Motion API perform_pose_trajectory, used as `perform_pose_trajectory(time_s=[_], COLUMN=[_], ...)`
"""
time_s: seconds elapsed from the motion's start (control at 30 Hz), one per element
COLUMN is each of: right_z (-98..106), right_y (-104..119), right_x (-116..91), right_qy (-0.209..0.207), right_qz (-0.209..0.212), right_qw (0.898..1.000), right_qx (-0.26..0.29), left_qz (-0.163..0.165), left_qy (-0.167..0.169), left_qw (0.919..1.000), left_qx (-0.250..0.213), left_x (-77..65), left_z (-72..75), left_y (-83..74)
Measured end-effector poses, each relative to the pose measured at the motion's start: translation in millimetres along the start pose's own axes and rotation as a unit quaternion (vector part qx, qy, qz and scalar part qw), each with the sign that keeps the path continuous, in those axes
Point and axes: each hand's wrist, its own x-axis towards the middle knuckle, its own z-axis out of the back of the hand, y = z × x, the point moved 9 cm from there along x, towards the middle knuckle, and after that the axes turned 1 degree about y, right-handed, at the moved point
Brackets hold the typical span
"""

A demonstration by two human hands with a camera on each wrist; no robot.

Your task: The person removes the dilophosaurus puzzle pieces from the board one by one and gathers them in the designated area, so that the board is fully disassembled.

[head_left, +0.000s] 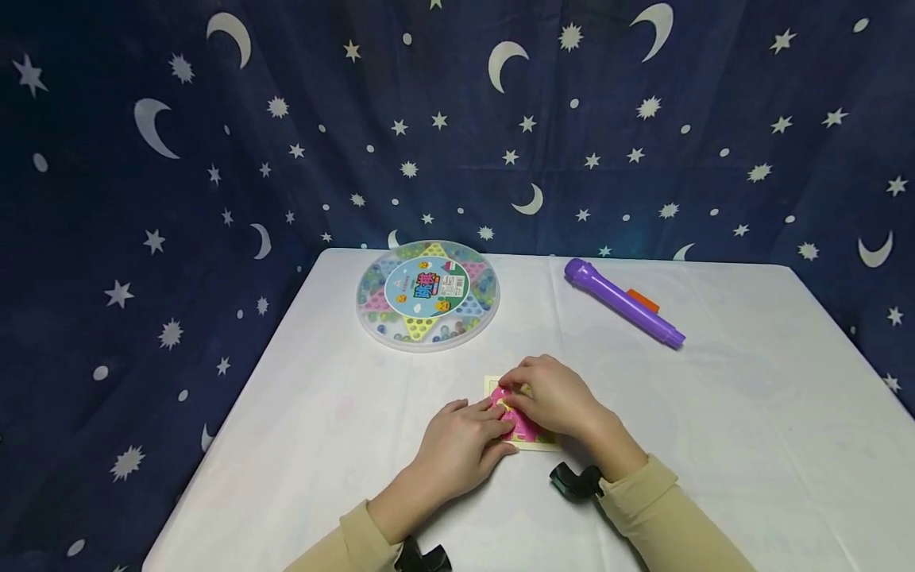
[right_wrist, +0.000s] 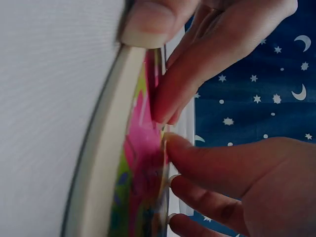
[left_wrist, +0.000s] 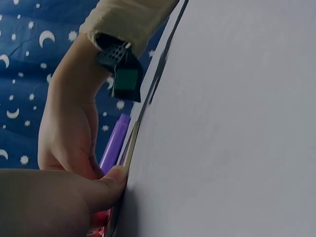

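Observation:
A small flat board (head_left: 536,446) with a pale cream border and a pink, green and yellow picture lies near the middle of the table. On it is a pink piece (head_left: 524,429) with a yellow detail, partly hidden by fingers. The fingers of my left hand (head_left: 461,445) extend over the piece, while its thumb touches the board's near edge, seen close in the right wrist view. My right hand (head_left: 554,395) bends over the upper part; its thumb and fingertips (right_wrist: 176,142) pinch at the pink piece. What exactly lies between them is mostly covered.
Behind the board to the left lies a round, clear-cased Chinese checkers set (head_left: 372,332) with coloured marbles. At the back right is a purple microphone-shaped toy (head_left: 622,302), an orange part (head_left: 643,299) beside it. A dark star-and-moon cloth (head_left: 443,159) hangs behind the white table (head_left: 750,413).

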Motion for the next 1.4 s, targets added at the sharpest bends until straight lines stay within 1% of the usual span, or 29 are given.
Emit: perform_pose_trajectory(time_s=[0.17,0.33,0.43,0.57,0.7,0.9,1.07,1.23,1.3,1.4], right_z=[-6,-13,-16,-23,-27,-29,-29,-27,-24,-21], right_y=[1,3,1,-2,-5,-4,-3,-2,0,-1], right_x=[10,17,20,20,18,17,16,19,21,23], right_qy=[-0.002,0.002,0.001,0.013,0.017,0.008,0.008,0.011,0.006,0.002], right_qz=[-0.006,-0.006,-0.014,-0.022,-0.022,-0.006,-0.006,-0.006,0.000,-0.004], right_qw=[1.000,1.000,1.000,0.999,0.999,0.999,0.998,0.996,0.996,0.995], right_qx=[0.007,0.012,0.023,0.037,0.040,0.050,0.068,0.089,0.092,0.103], left_qz=[0.010,0.025,0.022,0.015,0.008,0.008,0.010,0.005,0.002,-0.002], left_qy=[0.013,0.011,0.012,0.008,0.001,0.001,0.003,-0.001,-0.005,-0.007], left_qw=[0.9999,0.9996,0.9997,0.9998,0.9999,0.9999,0.9999,1.0000,1.0000,1.0000], left_qx=[0.004,0.004,-0.003,-0.011,-0.013,-0.012,-0.009,-0.003,0.001,0.005], left_x=[0.5,-1.6,-2.8,-3.9,-3.7,-3.9,-5.0,-4.7,-3.6,-1.2], left_z=[-0.2,-0.3,-1.0,-1.8,-3.0,-4.5,-4.8,-1.1,0.7,2.4], left_y=[7.7,16.2,17.4,17.4,17.0,17.2,18.3,19.0,19.4,19.9])
